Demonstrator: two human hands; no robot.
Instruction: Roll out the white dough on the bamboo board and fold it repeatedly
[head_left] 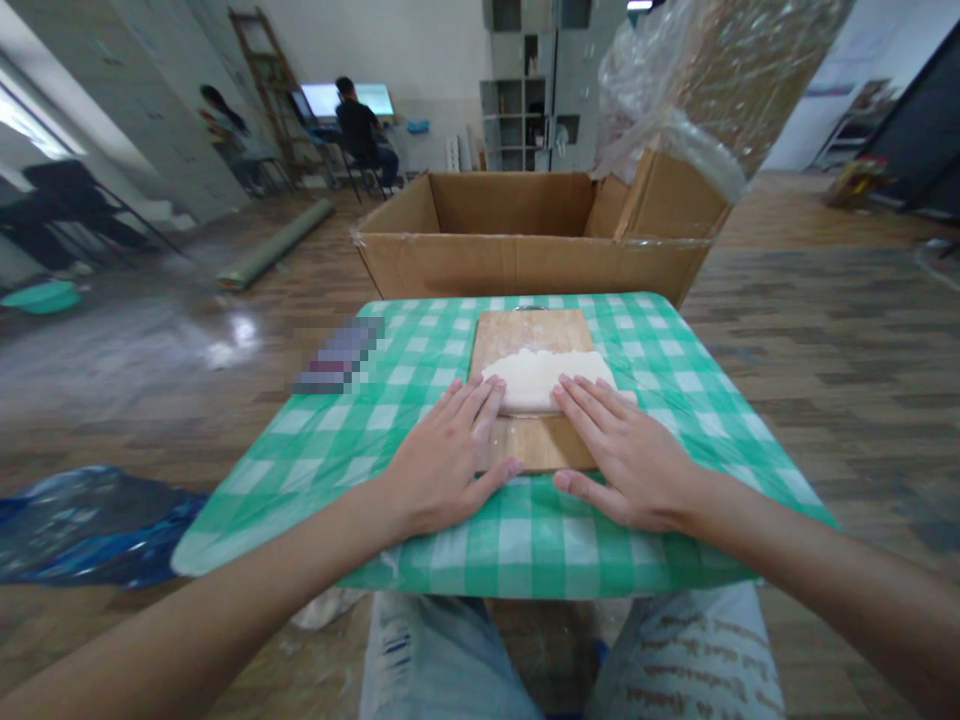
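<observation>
A flattened piece of white dough (536, 380) lies across a wooden cutting board (534, 327), its near edge looking thicker, as if folded or rolled. My left hand (454, 450) rests with outstretched fingers, their tips on the dough's left end. On the right end lie the fingertips of my right hand (626, 450), also stretched out flat. Both thumbs point inward near the board's front edge. Neither hand grips anything. Part of the dough's near edge is hidden under the fingers.
The board sits on a small table with a green-and-white checked cover (420, 350). A blurred-out flat object (339, 355) lies at its left edge. Behind stands a big open cardboard box (525, 265). Two people sit farther back. A blue plastic bag (97, 525) is on the floor.
</observation>
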